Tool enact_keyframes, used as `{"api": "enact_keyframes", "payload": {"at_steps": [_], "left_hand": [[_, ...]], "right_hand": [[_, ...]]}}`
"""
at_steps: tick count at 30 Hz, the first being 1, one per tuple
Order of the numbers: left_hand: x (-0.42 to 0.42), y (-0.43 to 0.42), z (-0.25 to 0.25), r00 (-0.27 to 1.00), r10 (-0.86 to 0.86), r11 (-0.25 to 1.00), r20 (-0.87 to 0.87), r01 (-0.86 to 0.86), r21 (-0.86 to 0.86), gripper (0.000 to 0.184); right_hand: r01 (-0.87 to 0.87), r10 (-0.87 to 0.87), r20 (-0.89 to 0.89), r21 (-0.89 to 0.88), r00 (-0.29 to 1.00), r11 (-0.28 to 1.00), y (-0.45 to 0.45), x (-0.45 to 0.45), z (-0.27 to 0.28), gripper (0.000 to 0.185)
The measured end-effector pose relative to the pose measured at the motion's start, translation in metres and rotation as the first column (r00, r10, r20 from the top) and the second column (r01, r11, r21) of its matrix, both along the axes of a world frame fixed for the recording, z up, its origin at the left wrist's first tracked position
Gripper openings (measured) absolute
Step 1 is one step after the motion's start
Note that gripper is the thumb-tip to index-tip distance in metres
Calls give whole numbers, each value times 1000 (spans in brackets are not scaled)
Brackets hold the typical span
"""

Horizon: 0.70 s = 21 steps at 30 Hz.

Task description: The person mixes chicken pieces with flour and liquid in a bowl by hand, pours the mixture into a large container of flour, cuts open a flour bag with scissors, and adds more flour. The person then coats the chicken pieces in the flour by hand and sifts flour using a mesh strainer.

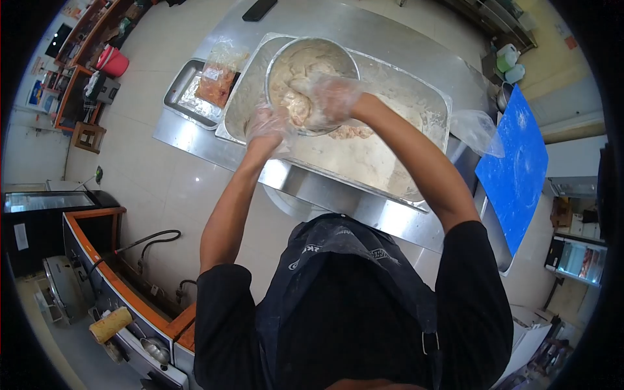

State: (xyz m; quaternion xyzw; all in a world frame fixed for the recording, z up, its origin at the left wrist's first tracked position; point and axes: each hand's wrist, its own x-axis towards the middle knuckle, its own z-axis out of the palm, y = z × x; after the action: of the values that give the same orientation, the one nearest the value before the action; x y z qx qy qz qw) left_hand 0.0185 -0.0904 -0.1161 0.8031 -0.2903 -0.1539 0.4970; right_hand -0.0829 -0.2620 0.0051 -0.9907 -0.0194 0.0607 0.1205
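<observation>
A round metal bowl (268,84) with pale, wet batter stands tilted in a large steel tray (444,110) with white flour (364,156) in it. My left hand (268,125), in a clear plastic glove, is closed on the bowl's near left rim. Inside the bowl, my right hand (333,99), also gloved, reaches over batter-coated pieces that look like raw chicken (298,107). Its fingers are smeared by motion and partly hidden, so their grip does not show. More lumpy pieces (351,132) lie in the flour just below the bowl.
Left of the tray, a smaller steel pan (175,97) holds a clear bag of reddish meat (216,81). A dark phone (260,9) lies at the table's far edge. On the right are a crumpled plastic bag (478,130) and a flour-dusted blue board (517,172).
</observation>
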Motion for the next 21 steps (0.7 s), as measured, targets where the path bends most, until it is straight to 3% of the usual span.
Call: {"api": "enact_keyframes", "payload": {"at_steps": [1, 4, 7, 9, 11, 12, 14, 15, 16, 18, 19, 21], "left_hand": [[-1, -2, -2, 1000, 7, 1000, -3, -7, 29, 13], [2, -5, -8, 967, -14, 996, -253, -9, -91, 21], [3, 5, -37, 913, -155, 935, -378, 12, -355, 26], [-12, 3, -7, 783, -245, 853, -572, -106, -511, 43], [-9, 2, 2, 841, -238, 864, -486, -45, -502, 35], [-6, 1, 6, 866, -235, 869, -441, -16, -495, 34], [1, -4, 20, 939, -104, 971, -327, 25, -236, 37], [7, -7, 24, 967, -50, 995, -249, 26, -100, 39], [9, -8, 21, 982, -43, 997, -183, 29, -75, 39], [14, -11, 15, 999, -31, 999, -43, 30, -26, 38], [13, -10, 14, 996, -44, 997, -73, 39, -68, 38], [6, -14, 24, 988, -87, 987, -124, 68, -149, 39]], "right_hand": [[44, -45, -110, -20, 993, 999, 8, 6, 1, 66], [-38, 49, -402, 35, 914, 999, -12, 29, -28, 71], [1, 129, -568, 223, 813, 975, -49, 46, -41, 74], [-17, 83, -548, 125, 832, 992, -60, 42, -8, 75], [-103, 55, -550, -56, 833, 993, -51, 23, 57, 78], [19, 145, -622, 249, 770, 968, -47, 7, 93, 76], [104, 223, -587, 471, 778, 876, -42, -30, 114, 65], [39, 197, -506, 419, 839, 907, -40, -47, 114, 57], [-19, 181, -418, 362, 890, 932, -39, -54, 112, 50], [-73, 141, -354, 198, 925, 977, -36, -47, 98, 55], [-88, 122, -317, 119, 941, 989, -33, -44, 86, 58], [48, -25, -279, 78, 960, 996, -35, -20, 50, 64]]}}
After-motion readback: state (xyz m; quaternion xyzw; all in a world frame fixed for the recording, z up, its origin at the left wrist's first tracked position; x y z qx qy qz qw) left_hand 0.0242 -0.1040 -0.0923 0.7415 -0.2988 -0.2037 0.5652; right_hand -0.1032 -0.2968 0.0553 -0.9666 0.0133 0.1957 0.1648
